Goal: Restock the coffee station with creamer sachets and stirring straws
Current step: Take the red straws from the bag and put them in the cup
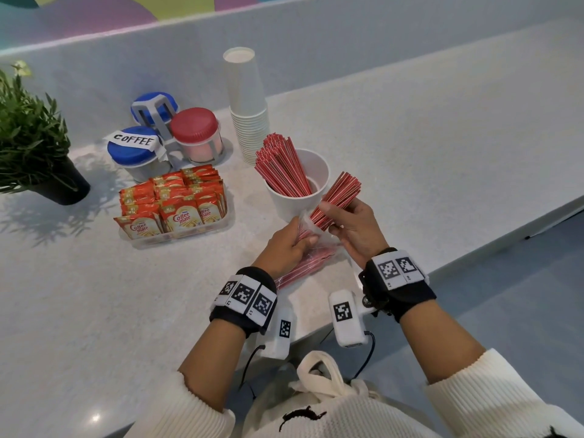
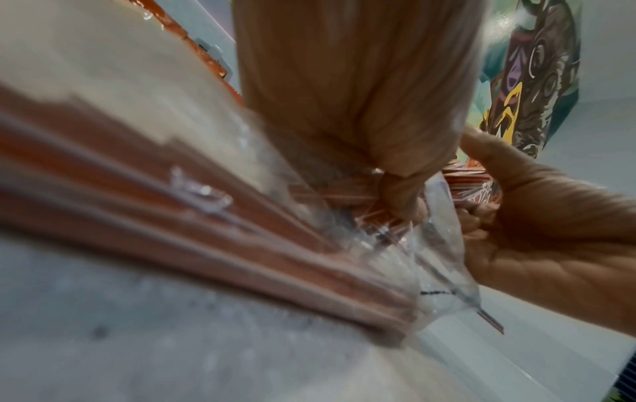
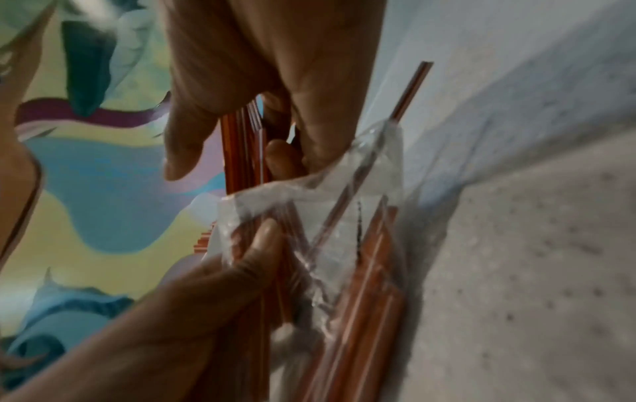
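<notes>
Hands meet at the centre of the head view, over a pale counter [image 1: 442, 137]. The right hand [image 1: 355, 227] curls its fingers round a bundle of red stirring straws [image 1: 336, 197], whose long axis runs from lower left to upper right, its free ends pointing toward the upper right beside a white cup [image 1: 298, 184]. The left hand [image 1: 289, 246] grips a clear plastic bag [image 1: 311, 260] of more straws lying on the counter, slanted the same way. The cup holds further straws leaning to the upper left. Left of it sits a clear tray [image 1: 180, 237] filled with creamer sachets [image 1: 180, 218]. Behind stand lidded jars [image 1: 196, 134], one labelled COFFEE, a stack of paper cups [image 1: 248, 102] and, at far left, a potted plant [image 1: 31, 137].

Left wrist view: blurred; the bag [image 2: 444, 272] and its straws [image 2: 206, 231] stretch from left edge toward lower right, with the left hand's fingers [image 2: 402, 201] closed on the plastic.

Right wrist view: the right hand's fingers [image 3: 285, 157] wrap the bundle [image 3: 241, 152], running nearly vertical in frame; the left hand's thumb [image 3: 261, 244] pinches the bag's mouth [image 3: 309, 195].
</notes>
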